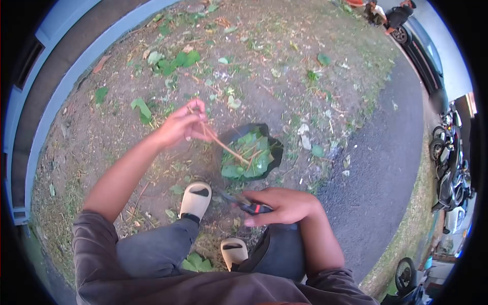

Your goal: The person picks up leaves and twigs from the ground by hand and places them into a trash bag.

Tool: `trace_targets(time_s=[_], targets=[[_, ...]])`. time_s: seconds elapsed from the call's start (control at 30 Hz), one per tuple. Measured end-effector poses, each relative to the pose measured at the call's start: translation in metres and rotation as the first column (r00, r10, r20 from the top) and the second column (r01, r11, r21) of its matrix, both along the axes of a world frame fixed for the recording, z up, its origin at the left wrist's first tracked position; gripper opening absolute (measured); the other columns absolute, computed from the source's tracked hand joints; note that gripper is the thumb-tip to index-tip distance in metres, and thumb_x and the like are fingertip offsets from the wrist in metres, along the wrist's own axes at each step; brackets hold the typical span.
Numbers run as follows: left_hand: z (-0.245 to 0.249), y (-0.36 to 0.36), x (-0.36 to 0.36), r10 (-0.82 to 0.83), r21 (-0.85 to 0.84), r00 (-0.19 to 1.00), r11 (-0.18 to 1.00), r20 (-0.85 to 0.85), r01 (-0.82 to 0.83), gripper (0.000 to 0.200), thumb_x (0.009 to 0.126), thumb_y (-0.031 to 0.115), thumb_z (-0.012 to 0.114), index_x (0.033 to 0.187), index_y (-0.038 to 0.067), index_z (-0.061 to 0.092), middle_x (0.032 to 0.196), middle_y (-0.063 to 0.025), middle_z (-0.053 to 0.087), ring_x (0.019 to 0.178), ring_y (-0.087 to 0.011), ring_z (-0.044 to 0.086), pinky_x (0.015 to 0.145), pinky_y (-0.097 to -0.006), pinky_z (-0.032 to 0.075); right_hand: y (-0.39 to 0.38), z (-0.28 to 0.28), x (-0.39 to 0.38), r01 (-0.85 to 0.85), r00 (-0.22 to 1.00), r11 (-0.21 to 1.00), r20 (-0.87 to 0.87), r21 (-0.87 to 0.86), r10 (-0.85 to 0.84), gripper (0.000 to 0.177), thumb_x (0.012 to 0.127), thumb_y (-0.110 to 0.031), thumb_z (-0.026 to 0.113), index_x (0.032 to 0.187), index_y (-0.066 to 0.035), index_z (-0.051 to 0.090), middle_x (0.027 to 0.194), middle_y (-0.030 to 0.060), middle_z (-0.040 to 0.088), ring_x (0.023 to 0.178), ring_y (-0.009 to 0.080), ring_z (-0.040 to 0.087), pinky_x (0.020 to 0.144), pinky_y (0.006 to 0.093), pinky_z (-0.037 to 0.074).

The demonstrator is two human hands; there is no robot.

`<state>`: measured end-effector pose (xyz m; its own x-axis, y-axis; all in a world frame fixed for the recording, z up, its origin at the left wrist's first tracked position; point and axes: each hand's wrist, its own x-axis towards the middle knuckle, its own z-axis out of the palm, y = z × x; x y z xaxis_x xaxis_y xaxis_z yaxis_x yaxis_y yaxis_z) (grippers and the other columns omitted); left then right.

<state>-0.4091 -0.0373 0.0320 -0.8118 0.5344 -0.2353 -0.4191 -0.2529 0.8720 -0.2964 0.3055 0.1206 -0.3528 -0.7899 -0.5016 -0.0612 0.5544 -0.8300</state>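
My left hand (pixel 185 123) pinches a thin brown twig (pixel 227 146), whose far end reaches over a dark bag (pixel 276 151). Green leaves (pixel 246 165) and cut stems fill the bag, which stands open on the ground. Closer to my body, my right hand (pixel 284 206) is closed around pruning shears (pixel 255 208) with black and red handles. Their blades point left, just short of the bag, and look blurred. Below my hands are my feet in beige slides (pixel 195 200).
Loose leaves (pixel 180 61) and dry bits litter the dirt. A paved path (pixel 378 152) runs along the right, with motorbikes (pixel 447 168) and a dark car (pixel 424 48) beyond. Two people (pixel 396 18) are at the far top right. A blue-edged wall (pixel 61 84) curves along the left.
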Motion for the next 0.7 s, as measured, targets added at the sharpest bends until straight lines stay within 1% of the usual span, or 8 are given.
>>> trace_targets(time_s=[0.07,0.13,0.17,0.27,0.3,0.4,0.6,0.7], targets=[[0.004,0.003,0.0,-0.013,-0.056,1.0,0.998,-0.02,0.011,0.017,0.109,0.018,0.057,0.119,0.012,0.044,0.107,-0.005,0.055,0.096,-0.0311,0.075,0.082,-0.0474,0.068,0.004,-0.007,-0.002,0.047,0.998,0.986,0.059,-0.162,-0.037,0.067,0.1,-0.061,0.063,0.134,-0.002,0.063,0.107,0.0195,0.071,0.101,0.0311,0.068,0.092,0.0408,0.051],[0.006,0.013,-0.001,-0.037,-0.107,0.999,0.994,-0.012,0.035,0.017,0.11,0.019,0.056,0.119,0.012,0.043,0.106,-0.0049,0.054,0.091,-0.0286,0.075,0.077,-0.0467,0.068,0.01,-0.017,0.002,0.396,0.903,0.863,0.303,-0.313,-0.304,0.062,0.101,-0.055,0.067,0.135,-0.004,0.063,0.106,0.0109,0.069,0.099,0.0211,0.065,0.092,0.0369,0.05],[0.006,0.018,-0.003,-0.043,-0.091,0.999,0.995,-0.006,0.043,0.017,0.111,0.02,0.055,0.12,0.012,0.043,0.105,-0.0049,0.054,0.086,-0.026,0.073,0.075,-0.0453,0.068,0.013,-0.019,0.0,0.46,0.873,0.853,0.301,-0.248,-0.383,0.053,0.101,-0.046,0.07,0.134,-0.004,0.063,0.105,0.0069,0.069,0.102,0.0171,0.065,0.093,0.0359,0.05],[0.005,0.037,0.001,-0.03,-0.096,0.998,0.995,0.055,0.035,0.017,0.112,0.023,0.053,0.122,0.013,0.044,0.103,-0.0039,0.053,0.079,-0.022,0.071,0.071,-0.0427,0.068,0.012,-0.021,-0.003,0.486,0.864,0.874,0.151,0.008,-0.481,0.044,0.102,-0.038,0.07,0.13,-0.004,0.064,0.11,0.0054,0.07,0.105,0.0164,0.065,0.1,0.0355,0.047],[0.006,0.043,-0.002,-0.017,-0.111,0.997,0.993,0.081,0.026,0.017,0.113,0.025,0.053,0.124,0.014,0.044,0.102,-0.0029,0.053,0.077,-0.0205,0.07,0.069,-0.0415,0.068,0.01,-0.022,-0.002,0.535,0.809,0.845,0.277,0.017,-0.518,0.042,0.103,-0.036,0.07,0.129,-0.004,0.064,0.107,0.0045,0.07,0.104,0.0146,0.065,0.097,0.0343,0.049],[0.003,0.061,-0.003,-0.074,-0.06,0.989,0.995,0.129,0.083,0.018,0.114,0.027,0.051,0.125,0.015,0.044,0.099,-0.0004,0.052,0.076,-0.0185,0.069,0.066,-0.0394,0.068,0.011,-0.046,-0.005,0.451,0.856,0.893,0.282,0.004,-0.433,0.053,0.101,-0.05,0.066,0.133,-0.007,0.065,0.104,0.0057,0.072,0.101,0.0166,0.066,0.093,0.0343,0.05],[0.009,0.079,0.004,-0.152,-0.079,0.983,0.984,0.103,0.16,0.017,0.116,0.029,0.046,0.125,0.015,0.046,0.095,0.0016,0.05,0.075,-0.0158,0.068,0.062,-0.0361,0.066,-0.003,-0.046,-0.006,0.389,0.91,0.915,0.111,0.111,-0.4,0.056,0.101,-0.057,0.065,0.124,-0.006,0.067,0.102,0.0048,0.071,0.1,0.0172,0.065,0.092,0.0343,0.049],[0.01,0.077,0.009,-0.133,-0.082,0.99,0.987,0.05,0.137,0.02,0.116,0.031,0.045,0.125,0.013,0.047,0.099,0.0007,0.052,0.079,-0.0149,0.066,0.061,-0.0342,0.065,-0.008,-0.047,-0.003,0.455,0.854,0.888,0.25,0.067,-0.456,0.056,0.101,-0.059,0.064,0.118,-0.005,0.07,0.099,0.0045,0.072,0.097,0.0172,0.065,0.089,0.0339,0.05]])
